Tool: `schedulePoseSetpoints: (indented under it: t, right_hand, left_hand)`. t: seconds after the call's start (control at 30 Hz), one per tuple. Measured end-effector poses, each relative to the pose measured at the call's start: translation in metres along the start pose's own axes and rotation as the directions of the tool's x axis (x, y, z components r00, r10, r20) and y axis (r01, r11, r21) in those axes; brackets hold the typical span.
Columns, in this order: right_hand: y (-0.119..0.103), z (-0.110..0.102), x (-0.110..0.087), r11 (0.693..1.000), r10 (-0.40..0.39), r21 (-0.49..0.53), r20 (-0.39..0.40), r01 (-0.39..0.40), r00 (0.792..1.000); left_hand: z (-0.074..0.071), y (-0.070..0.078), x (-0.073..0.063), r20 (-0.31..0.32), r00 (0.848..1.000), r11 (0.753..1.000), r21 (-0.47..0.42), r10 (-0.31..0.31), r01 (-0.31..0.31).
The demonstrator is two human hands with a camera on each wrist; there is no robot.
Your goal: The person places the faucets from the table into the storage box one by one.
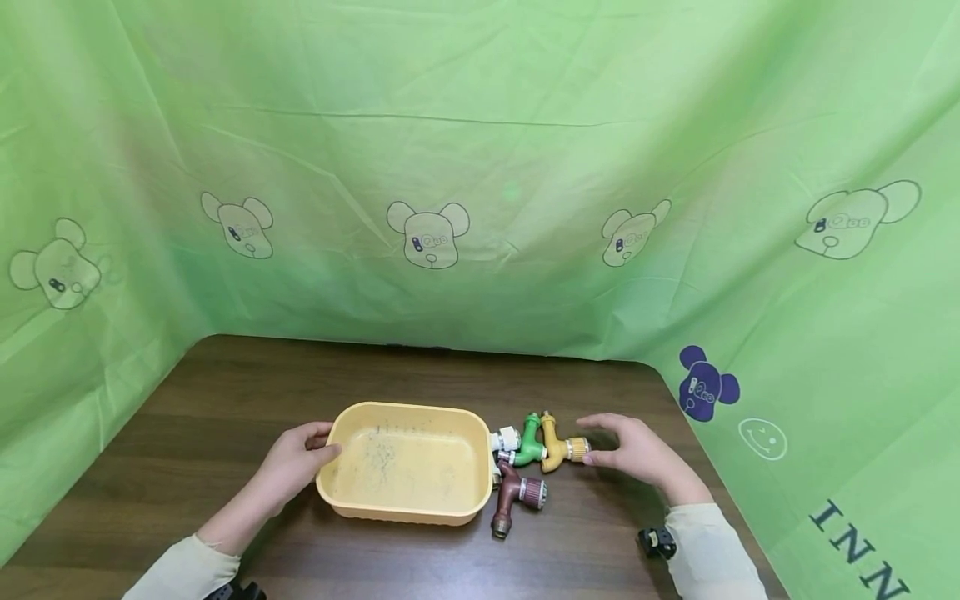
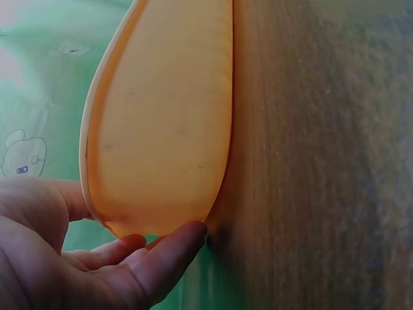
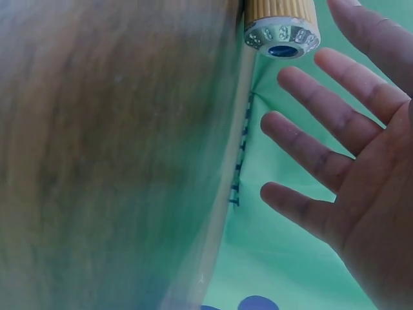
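Observation:
A yellow plastic tub (image 1: 408, 510) rests on the brown table. My left hand (image 1: 297, 458) holds its left end, with the thumb over the rim and the fingers along the outer wall, as the left wrist view shows. To the tub's right lies a group of taps: a white tap (image 1: 507, 438), a green tap (image 1: 530, 446), a yellow tap (image 1: 553, 450) and a maroon tap (image 1: 510, 493). My right hand (image 1: 633, 450) is beside the yellow tap's ribbed knob (image 3: 281, 10), fingers spread, holding nothing. The white tap is partly hidden by the tub.
The wooden table (image 1: 300, 375) has rounded far corners. A green curtain (image 1: 480, 167) printed with bear heads hangs around its back and sides. Dark wrist devices (image 1: 657, 543) sit at both sleeves.

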State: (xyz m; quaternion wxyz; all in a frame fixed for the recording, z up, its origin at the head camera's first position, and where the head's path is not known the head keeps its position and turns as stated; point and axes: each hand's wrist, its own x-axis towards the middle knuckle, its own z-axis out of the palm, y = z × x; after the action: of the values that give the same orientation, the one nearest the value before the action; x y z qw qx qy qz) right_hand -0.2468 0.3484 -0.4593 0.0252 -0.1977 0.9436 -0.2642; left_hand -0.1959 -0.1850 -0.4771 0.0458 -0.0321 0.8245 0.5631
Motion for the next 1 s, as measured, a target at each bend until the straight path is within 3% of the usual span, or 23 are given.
schedulePoseSetpoints:
  t: [0.27, 1.0]
  right_hand:
    - [-0.003, 0.004, -0.004, 0.996, 0.043, 0.079, 0.021, -0.044, 0.999]
    - [0.001, 0.01, 0.002, 0.978, 0.118, 0.169, 0.049, -0.125, 0.992]
  left_hand:
    - [0.003, 0.0, -0.002, 0.003, 0.999, 0.998, -0.038, -0.041, 0.041]
    - [0.001, 0.002, -0.002, -0.006, 0.999, 0.998, -0.041, -0.045, 0.045]
